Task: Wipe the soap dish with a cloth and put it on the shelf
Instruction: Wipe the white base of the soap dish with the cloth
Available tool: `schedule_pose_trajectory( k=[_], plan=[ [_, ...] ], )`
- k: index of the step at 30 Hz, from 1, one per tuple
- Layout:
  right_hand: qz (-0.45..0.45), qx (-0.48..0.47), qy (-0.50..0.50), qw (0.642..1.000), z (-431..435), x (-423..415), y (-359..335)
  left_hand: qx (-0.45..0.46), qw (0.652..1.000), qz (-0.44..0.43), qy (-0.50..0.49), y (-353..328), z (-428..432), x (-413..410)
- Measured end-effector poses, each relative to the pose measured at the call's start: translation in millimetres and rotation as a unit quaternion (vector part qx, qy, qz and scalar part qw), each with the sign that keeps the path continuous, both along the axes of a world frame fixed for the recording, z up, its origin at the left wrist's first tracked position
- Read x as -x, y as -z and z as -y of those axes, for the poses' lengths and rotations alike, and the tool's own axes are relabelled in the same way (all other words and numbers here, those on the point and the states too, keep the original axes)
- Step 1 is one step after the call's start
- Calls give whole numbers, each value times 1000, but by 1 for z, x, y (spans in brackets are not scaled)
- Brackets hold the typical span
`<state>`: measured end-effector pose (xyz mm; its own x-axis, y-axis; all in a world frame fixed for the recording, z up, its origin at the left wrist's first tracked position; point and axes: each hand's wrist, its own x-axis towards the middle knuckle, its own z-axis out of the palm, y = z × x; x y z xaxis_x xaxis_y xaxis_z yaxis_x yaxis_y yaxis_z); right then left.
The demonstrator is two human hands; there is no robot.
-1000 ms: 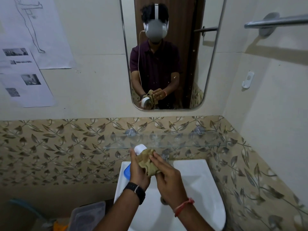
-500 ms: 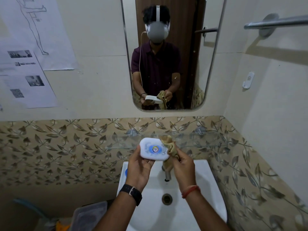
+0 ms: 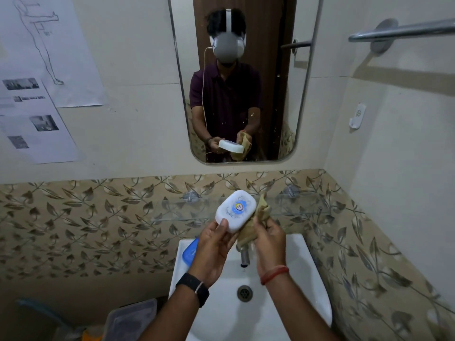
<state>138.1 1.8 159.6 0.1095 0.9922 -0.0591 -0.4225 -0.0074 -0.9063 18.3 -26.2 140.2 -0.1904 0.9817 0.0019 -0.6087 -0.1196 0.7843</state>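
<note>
A white oval soap dish [image 3: 235, 209] with a round blue sticker on its face is held up in front of the glass shelf [image 3: 177, 210]. My left hand [image 3: 214, 244] grips its lower left end, thumb on top. My right hand [image 3: 270, 239] holds a crumpled tan cloth [image 3: 256, 222] against the dish's right edge. Both hands are above the white sink [image 3: 305, 279]. The glass shelf runs along the leaf-patterned wall just behind the dish.
A blue lid [image 3: 190, 252] lies on the sink's left rim, partly behind my left hand. The tap [image 3: 244, 255] stands below the cloth. A mirror [image 3: 246, 77] hangs above, a towel bar [image 3: 403, 30] at upper right, a clear container [image 3: 130, 321] at lower left.
The cloth came off the top of the dish and now sits at its right edge. The dish has turned so that its labelled face shows and tilted up to the right.
</note>
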Motion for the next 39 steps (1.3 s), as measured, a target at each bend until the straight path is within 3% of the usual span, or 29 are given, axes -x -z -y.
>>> schedule_pose_trajectory(
  k=[6, 9, 13, 22, 29, 32, 39],
  plan=[
    [129, -65, -108, 983, 32, 0, 17, -7, 997, -78, -16, -7, -3, -6],
    [104, -40, -162, 981, 25, -11, 9, -16, 991, -133, -29, -3, 2, -3],
    [47, -1, -111, 993, 1, -25, -6, -27, 981, -191, -4, 2, 8, -14],
    [157, -85, -178, 968, 48, -23, 9, 21, 967, -248, -57, 4, 8, -17],
    [237, -125, -116, 957, 4, -35, -13, -36, 928, -370, -20, 10, 19, -35],
    [317, -156, -86, 932, 9, -43, -5, -56, 922, -384, -15, 10, 22, -37],
    [303, -252, -151, 907, 43, -46, 18, -43, 941, -332, -56, 1, 17, -20]
  ],
)
